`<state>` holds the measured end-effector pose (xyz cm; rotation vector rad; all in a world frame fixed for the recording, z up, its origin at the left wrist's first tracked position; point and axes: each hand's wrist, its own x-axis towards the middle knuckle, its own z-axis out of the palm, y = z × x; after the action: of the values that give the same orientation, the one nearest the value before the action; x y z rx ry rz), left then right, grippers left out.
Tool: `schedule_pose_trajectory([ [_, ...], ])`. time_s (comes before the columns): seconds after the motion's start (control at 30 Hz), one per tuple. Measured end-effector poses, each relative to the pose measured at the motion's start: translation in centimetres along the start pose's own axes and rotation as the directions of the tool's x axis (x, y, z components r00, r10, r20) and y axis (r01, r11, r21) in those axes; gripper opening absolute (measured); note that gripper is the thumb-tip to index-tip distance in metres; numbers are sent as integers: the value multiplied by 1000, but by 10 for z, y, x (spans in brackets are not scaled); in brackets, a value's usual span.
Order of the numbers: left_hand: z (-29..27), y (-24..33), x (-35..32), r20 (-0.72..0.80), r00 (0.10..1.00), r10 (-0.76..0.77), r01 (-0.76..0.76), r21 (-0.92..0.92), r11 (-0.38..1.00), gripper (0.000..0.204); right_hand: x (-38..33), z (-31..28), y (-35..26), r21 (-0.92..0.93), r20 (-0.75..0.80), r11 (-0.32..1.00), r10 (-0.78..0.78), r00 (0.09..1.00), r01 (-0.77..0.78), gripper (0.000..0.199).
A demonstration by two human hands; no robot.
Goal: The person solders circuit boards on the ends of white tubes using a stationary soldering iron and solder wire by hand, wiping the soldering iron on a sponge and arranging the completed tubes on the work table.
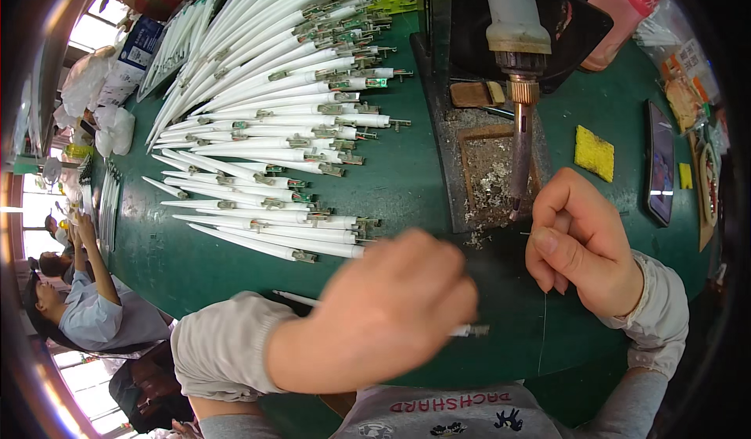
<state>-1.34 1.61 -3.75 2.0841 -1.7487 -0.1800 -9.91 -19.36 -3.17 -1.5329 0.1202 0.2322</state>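
Observation:
My right hand (583,243) is closed, thumb and fingers pinched on a thin wire (543,329) that looks like solder. One short end pokes out toward the iron; the rest hangs down past the table edge. Just left of these fingers, a soldering iron (522,130) points downward, its dark tip low over a dross tray (461,161). My left hand (383,306) is smeared by motion above a slim white pen-shaped stick (469,330) with a small bare end. The hand covers the stick's middle, so whether it grips it is hidden.
Rows of similar white sticks (274,118) with exposed green circuit ends fan across the table's left. On the right are a yellow sponge (594,154), a phone (661,161) and a pink-lidded container (626,9). Another person (94,306) sits at far left.

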Motion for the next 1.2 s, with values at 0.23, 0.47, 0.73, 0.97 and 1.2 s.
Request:
schedule_pose_trajectory([
  [0.23,-50,-71,-2,-193,949,-251,316,621,718,19,2,2,0,37,14,999,-5,1000,4,11],
  [0.47,-56,-65,1,-69,990,-126,143,371,918,24,1,2,2,-23,-3,1000,9,1000,-9,12],
  [0.73,-45,-18,21,126,991,-39,86,-393,915,27,-7,1,-1,-174,78,978,-99,992,111,23],
  [0.97,-31,-12,29,377,897,-228,440,-741,506,14,-6,0,1,-185,114,975,-105,988,125,22],
  [1.2,-27,-11,28,429,865,-261,501,-767,401,12,-4,-1,2,-166,127,984,-44,991,65,19],
])
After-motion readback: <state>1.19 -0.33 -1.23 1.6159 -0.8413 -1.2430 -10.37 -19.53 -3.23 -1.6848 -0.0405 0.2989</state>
